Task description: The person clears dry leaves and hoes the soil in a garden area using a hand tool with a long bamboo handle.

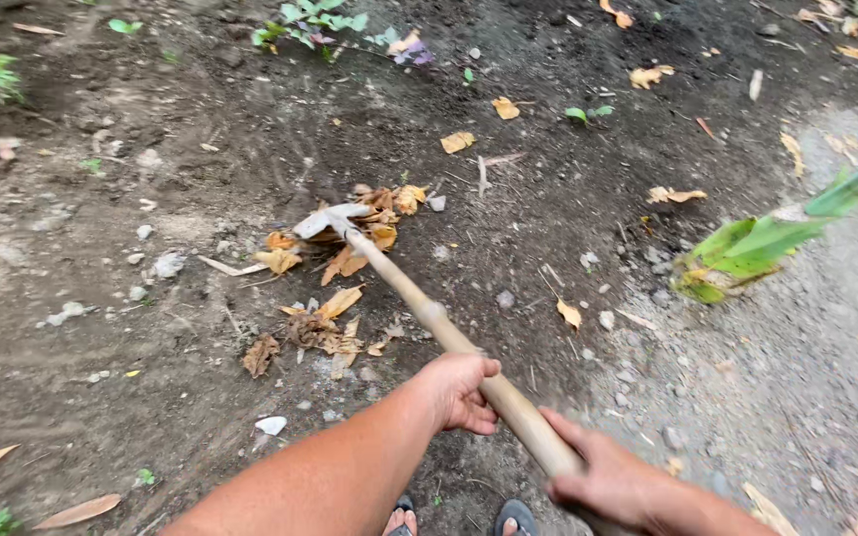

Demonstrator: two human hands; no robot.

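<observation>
Two hands gripped one long wooden handle [449,333], and that was the whole of the work as seen from the head camera. The left hand [464,390] was wrapped around the shaft about midway along what showed, fingers curled under and thumb over the top. The right hand [613,481] was clamped on the shaft lower down, close to the bottom edge of the frame, blurred enough that its fingers were hard to tell apart.

The tool was a hoe, and its long axis ran on a diagonal, from the right hand at the lower right up and away to the upper left. The pale metal blade [328,218] pointed away from the person, lying flat-looking on the dark soil [201,129] among a heap of dry brown and yellow leaves [374,213]. A second clump of dry leaves [315,333] lay nearer the person, just left of the shaft and apart from it.

The butt end of the handle was hidden behind the right hand and cut off at the frame's bottom. How the blade joined the shaft was hard to make out among the leaves. Only the toes of two sandalled feet [513,516] showed at the bottom edge, between the forearms.

To the right, a green plant stalk [767,238] leaned in from the frame's edge, over paler gravelly ground [796,377]. Small stones and stray leaves lay scattered across the soil, and a few green weeds [315,25] grew along the far side.
</observation>
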